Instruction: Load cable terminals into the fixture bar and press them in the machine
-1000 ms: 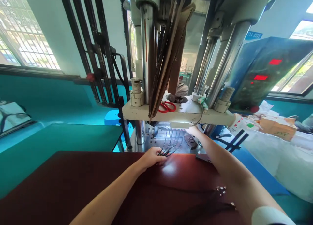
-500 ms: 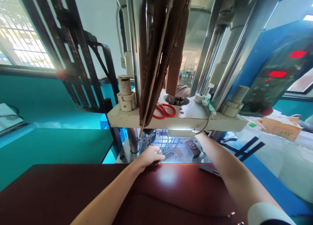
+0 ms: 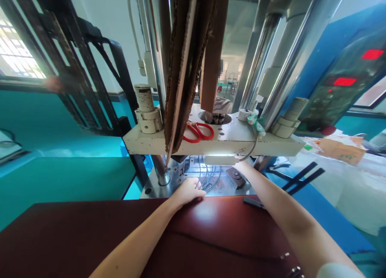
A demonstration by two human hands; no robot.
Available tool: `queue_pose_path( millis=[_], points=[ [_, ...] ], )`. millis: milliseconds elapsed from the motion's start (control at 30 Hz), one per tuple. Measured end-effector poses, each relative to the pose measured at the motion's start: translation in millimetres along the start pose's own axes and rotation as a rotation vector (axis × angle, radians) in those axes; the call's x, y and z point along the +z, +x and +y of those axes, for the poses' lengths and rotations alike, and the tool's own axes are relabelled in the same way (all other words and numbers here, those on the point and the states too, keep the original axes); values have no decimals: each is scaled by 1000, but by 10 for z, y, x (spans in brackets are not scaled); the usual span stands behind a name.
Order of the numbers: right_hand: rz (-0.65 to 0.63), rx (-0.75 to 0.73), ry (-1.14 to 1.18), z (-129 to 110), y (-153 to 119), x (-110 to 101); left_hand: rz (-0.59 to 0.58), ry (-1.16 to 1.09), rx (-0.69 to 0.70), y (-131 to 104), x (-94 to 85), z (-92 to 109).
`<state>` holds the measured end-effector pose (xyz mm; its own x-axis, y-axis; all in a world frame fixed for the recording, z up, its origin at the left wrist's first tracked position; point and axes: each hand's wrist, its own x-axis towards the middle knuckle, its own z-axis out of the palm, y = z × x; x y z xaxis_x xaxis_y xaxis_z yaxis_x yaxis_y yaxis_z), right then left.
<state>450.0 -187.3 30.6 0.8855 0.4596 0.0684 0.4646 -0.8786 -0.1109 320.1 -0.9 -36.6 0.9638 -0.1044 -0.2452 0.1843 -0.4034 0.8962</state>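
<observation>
My left hand (image 3: 189, 190) is closed round a bundle of thin dark cables (image 3: 207, 180) at the front edge of the machine's metal bed (image 3: 220, 189). The cables fan out from it toward a metal mould (image 3: 193, 165) under the press plate. My right hand (image 3: 240, 164) reaches beneath the plate, beside the white lamp bar (image 3: 221, 160); its fingers are hidden there. A dark metal block (image 3: 236, 178) sits on the bed below my right wrist.
Red-handled scissors (image 3: 199, 132) and upright cardboard (image 3: 187, 77) are on the cream press plate (image 3: 211, 148). A dark tool (image 3: 253, 202) and a cable (image 3: 217, 246) lie on the brown table (image 3: 90, 229). Steel columns flank the work space.
The view has shifted slightly, so the machine appears lower left to upper left of its earlier place. My left hand keeps its hold on the cables; my right hand stays under the plate.
</observation>
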Motion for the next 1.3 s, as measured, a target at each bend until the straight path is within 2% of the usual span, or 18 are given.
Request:
queue_pose_path(
  millis=[67, 133, 233, 267, 300, 367, 400, 467, 533, 633, 700, 767, 800, 867, 1033, 1133, 1233, 1300],
  points=[
    [6, -40, -22, -10, -186, 18, 65, 150, 51, 28, -8, -60],
    [-13, -121, -27, -41, -536, 9, 191, 302, 96, -37, -27, -60],
    [-137, -395, 0, -133, -1264, -38, 447, 579, 269, -346, -29, 49],
    [-153, -468, 5, -165, -1511, -47, 460, 685, 344, -487, -8, 91],
    [-159, -506, -9, -192, -1735, -45, 397, 783, 403, -631, 29, 124],
    [-186, -516, -126, -223, -2083, -6, 150, 945, 450, -890, 144, 142],
    [-184, -510, -205, -228, -2197, 27, 38, 1010, 449, -989, 214, 125],
    [-168, -505, -353, -227, -2310, 92, -73, 1101, 431, -1117, 349, 56],
    [-148, -501, -435, -226, -2298, 110, -92, 1146, 416, -1165, 439, -18],
    [-52, -385, -427, -230, -2110, 13, -87, 1115, 391, -1173, 472, -40],
    [48, -288, -287, -219, -1889, -75, -39, 1033, 361, -1159, 466, 26],
    [108, -222, 3, -185, -1606, -103, 21, 938, 317, -1110, 486, 142],
    [118, -192, 180, -160, -1450, -83, 49, 893, 300, -1066, 513, 210],
    [129, -129, 311, -100, -1135, 16, 98, 812, 281, -936, 601, 346],
    [168, 26, 313, 18, -586, 294, 161, 775, 325, -529, 763, 586],
    [174, 77, 232, 28, -501, 326, 285, 832, 422, -328, 580, 606],
    [146, 106, 137, 4, -492, 316, 427, 919, 478, -136, 228, 515],
    [122, 113, 76, -18, -475, 321, 452, 973, 478, -26, 16, 422]
  ],
)
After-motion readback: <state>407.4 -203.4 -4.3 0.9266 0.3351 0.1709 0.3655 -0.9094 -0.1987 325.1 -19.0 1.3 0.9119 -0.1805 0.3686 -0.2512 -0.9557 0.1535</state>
